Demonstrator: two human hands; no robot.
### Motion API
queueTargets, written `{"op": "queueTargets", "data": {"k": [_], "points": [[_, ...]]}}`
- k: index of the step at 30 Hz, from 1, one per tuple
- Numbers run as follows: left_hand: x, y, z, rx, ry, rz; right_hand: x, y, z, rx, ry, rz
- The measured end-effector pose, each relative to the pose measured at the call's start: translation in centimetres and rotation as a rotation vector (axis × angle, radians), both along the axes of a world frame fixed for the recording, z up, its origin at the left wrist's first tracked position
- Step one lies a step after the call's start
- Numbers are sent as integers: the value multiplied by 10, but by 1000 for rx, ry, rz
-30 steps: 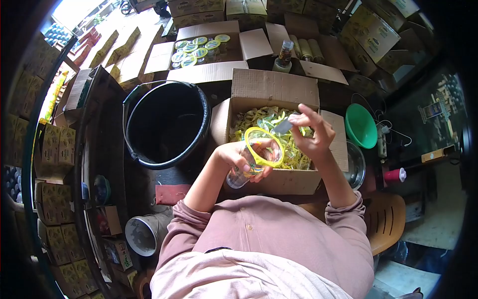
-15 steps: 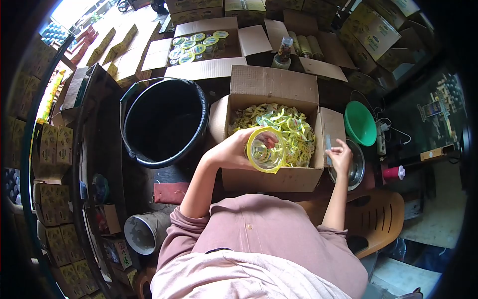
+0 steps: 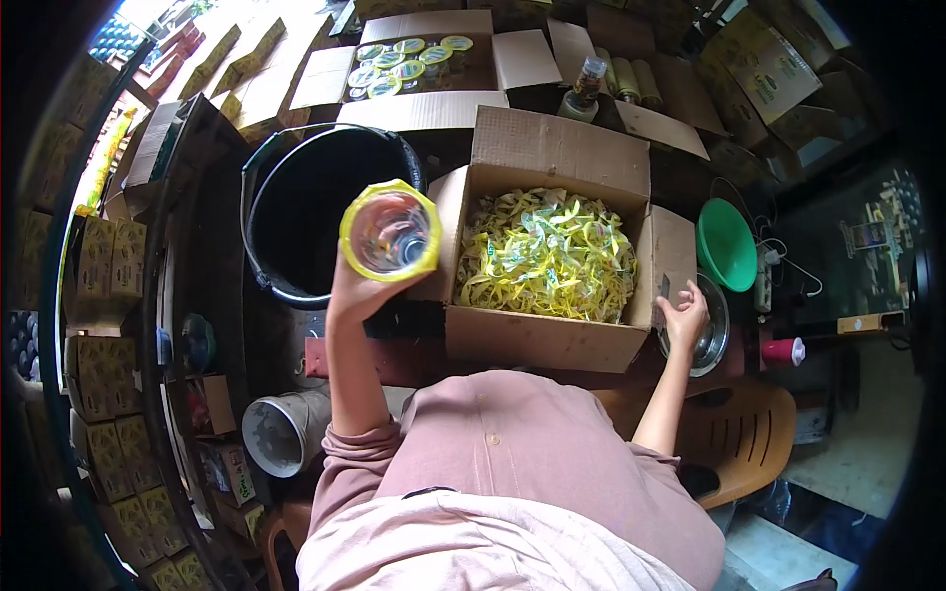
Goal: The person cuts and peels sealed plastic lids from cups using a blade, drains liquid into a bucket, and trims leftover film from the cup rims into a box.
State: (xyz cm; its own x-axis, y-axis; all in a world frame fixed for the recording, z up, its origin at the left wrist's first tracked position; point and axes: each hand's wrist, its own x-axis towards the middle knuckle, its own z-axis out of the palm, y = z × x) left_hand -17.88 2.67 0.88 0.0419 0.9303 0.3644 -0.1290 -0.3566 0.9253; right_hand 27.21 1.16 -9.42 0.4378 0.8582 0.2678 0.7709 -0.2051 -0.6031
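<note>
My left hand (image 3: pixel 357 293) is wrapped round a clear plastic cup (image 3: pixel 414 253) with a yellow rim. The cup is tilted with its mouth towards me, in front of the black bucket (image 3: pixel 264 279). My right hand (image 3: pixel 687 317) is closed in a pinch on a small, thin, dark blade-like piece (image 3: pixel 665 287); its exact kind is hard to make out. Beneath that hand lies a metal bowl (image 3: pixel 717 345). Between my hands stands an open cardboard box (image 3: pixel 542 337) filled with yellow and clear plastic strips (image 3: pixel 552 256).
Behind, another open carton (image 3: pixel 424 111) holds several yellow-lidded cups (image 3: pixel 406 67). A bottle (image 3: pixel 583 91) stands beside a carton of rolls (image 3: pixel 628 81). To the right are a green basin (image 3: pixel 727 246), a pink-and-white object (image 3: pixel 783 352) and an orange chair (image 3: pixel 739 433).
My left hand has carried the cup leftward and up, from over the strip-filled box to in front of the bucket. My right hand stays by the box's right flap, its thin piece turned.
</note>
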Motion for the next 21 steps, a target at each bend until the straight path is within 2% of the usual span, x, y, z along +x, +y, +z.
{"op": "queueTargets", "data": {"k": [1, 3, 4, 5, 6, 7, 8, 9, 11, 12, 13, 15, 16, 19, 21], "points": [[7, -3, 1, -6, 32, 37, -18, 3, 13, 52, -143, -2], [18, -4, -3, 28, 79, 4, -60, 14, 26, 74, 48, 109], [25, -3, -7, 36, 101, 5, -89, 16, 37, 56, 287, 216], [31, -3, -11, 72, 136, -8, -106, 22, 23, 71, 546, 401], [37, -4, -15, 29, 70, -46, -126, 30, 13, 64, 696, 568], [43, -5, -17, -14, 6, -84, -157, 25, 31, -88, 885, 592], [49, -6, -16, -1, -53, -90, -177, 25, 35, -201, 1130, 752], [47, 0, -24, 175, 97, -109, -195, 26, 40, -315, 1408, 845], [52, -1, -34, 178, -131, -144, -227, 33, 51, -448, 1781, 951], [48, -2, -30, 190, -103, -133, -238, 36, 61, -449, 1825, 989], [49, -3, -30, 158, -193, -71, -246, 40, 71, -451, 1869, 1032], [44, -8, -14, 109, -404, 106, -256, 54, 85, -360, 1650, 1145], [41, -11, -10, -1, -475, 153, -264, 66, 87, -265, 1480, 1110], [8, -32, -34, -515, -146, -369, -297, 89, 106, 101, 1049, 1019], [-2, -47, -29, -486, 45, -680, -311, 100, 121, 364, 462, 1115]]}}
